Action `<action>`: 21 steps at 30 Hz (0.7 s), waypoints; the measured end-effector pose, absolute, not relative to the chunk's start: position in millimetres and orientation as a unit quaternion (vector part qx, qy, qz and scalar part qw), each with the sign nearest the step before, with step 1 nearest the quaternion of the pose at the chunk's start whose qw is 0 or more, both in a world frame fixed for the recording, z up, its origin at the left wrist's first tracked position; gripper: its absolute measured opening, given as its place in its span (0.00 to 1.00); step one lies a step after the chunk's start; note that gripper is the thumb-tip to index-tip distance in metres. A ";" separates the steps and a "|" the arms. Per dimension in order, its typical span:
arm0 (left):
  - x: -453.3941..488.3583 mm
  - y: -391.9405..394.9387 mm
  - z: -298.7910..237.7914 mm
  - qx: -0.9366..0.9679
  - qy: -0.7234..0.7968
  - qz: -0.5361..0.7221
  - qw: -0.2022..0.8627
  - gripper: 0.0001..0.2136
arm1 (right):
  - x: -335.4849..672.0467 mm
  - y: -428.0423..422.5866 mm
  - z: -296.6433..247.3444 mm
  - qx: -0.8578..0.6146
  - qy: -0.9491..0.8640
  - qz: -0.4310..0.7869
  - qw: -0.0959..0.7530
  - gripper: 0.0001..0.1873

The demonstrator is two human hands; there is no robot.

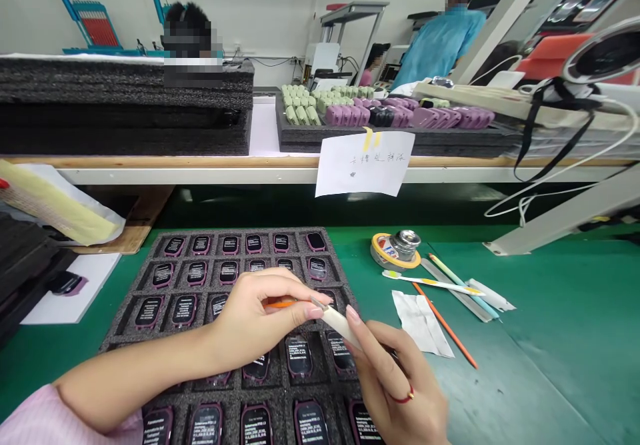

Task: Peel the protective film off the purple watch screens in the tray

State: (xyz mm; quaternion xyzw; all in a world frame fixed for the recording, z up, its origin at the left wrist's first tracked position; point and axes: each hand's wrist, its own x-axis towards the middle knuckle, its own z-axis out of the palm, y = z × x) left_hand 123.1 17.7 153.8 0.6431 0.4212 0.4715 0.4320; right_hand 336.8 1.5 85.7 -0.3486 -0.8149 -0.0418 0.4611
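Left hand pinching an orange stick, right hand gripping a white strip, both above a foam tray of watches, toothbrush and tape roll right of the tray

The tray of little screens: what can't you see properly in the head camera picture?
In the head view:
- Writing on the small screens in the foam tray: too small and blurred to read.
- Middle screens: hidden under the left hand and right hand.
- Bottom row of screens: cut off by the lower edge.
- Pale strip: its lower end is hidden by the right hand.
- Paper note: handwriting too blurred to read.
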 end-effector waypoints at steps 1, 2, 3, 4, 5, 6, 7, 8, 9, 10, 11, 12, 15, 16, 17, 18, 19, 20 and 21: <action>123.5 18.0 154.5 0.639 0.421 0.476 0.434 0.04 | 335.9 0.6 85.5 -0.351 -0.811 -0.042 0.466 0.38; 123.8 18.2 155.1 0.636 0.420 0.479 0.435 0.03 | 334.9 -0.3 85.4 -0.355 -0.807 -0.042 0.469 0.38; 124.0 18.4 155.6 0.635 0.418 0.482 0.436 0.02 | 334.0 -1.1 85.5 -0.360 -0.804 -0.039 0.472 0.39; 124.1 18.7 155.8 0.633 0.418 0.484 0.437 0.02 | 333.1 -1.7 85.9 -0.363 -0.802 -0.035 0.473 0.39; 124.2 19.0 155.8 0.631 0.418 0.483 0.439 0.02 | 332.4 -1.9 86.6 -0.365 -0.800 -0.031 0.475 0.39; 124.1 19.3 155.4 0.628 0.420 0.483 0.443 0.02 | 332.0 -1.7 87.8 -0.365 -0.799 -0.028 0.477 0.39; 123.9 19.7 154.7 0.624 0.421 0.483 0.446 0.01 | 331.8 -1.0 89.3 -0.363 -0.798 -0.027 0.481 0.39; 123.7 20.0 153.8 0.620 0.422 0.484 0.451 0.02 | 331.9 0.1 91.2 -0.362 -0.795 -0.028 0.486 0.39; 123.5 20.3 152.8 0.616 0.422 0.486 0.454 0.03 | 332.3 1.5 93.4 -0.363 -0.790 -0.033 0.493 0.38; 123.2 20.5 151.8 0.613 0.421 0.487 0.457 0.04 | 333.1 2.9 95.5 -0.368 -0.783 -0.038 0.500 0.38; 123.1 20.7 151.0 0.612 0.419 0.489 0.459 0.05 | 334.1 4.0 97.5 -0.375 -0.776 -0.043 0.506 0.38; 123.0 20.7 150.2 0.612 0.419 0.489 0.460 0.06 | 335.3 4.9 99.1 -0.379 -0.771 -0.049 0.510 0.38; 123.5 20.5 149.3 0.613 0.418 0.487 0.462 0.08 | 338.5 4.4 100.3 -0.368 -0.782 -0.050 0.502 0.39; 123.7 20.3 149.3 0.613 0.418 0.487 0.461 0.08 | 338.9 3.6 99.6 -0.359 -0.792 -0.045 0.491 0.39; 123.9 20.1 149.3 0.614 0.418 0.487 0.460 0.09 | 339.1 2.6 98.7 -0.353 -0.803 -0.039 0.479 0.39; 124.0 19.8 149.5 0.616 0.418 0.486 0.458 0.09 | 338.9 1.8 97.7 -0.349 -0.811 -0.032 0.468 0.39; 123.9 19.5 149.6 0.619 0.418 0.485 0.455 0.10 | 338.6 1.3 96.9 -0.348 -0.817 -0.026 0.460 0.38; 123.6 19.1 149.7 0.622 0.418 0.483 0.452 0.10 | 338.2 1.1 96.2 -0.348 -0.819 -0.022 0.455 0.38; 123.3 18.8 149.8 0.626 0.418 0.483 0.447 0.11 | 337.8 1.1 95.8 -0.348 -0.821 -0.019 0.452 0.37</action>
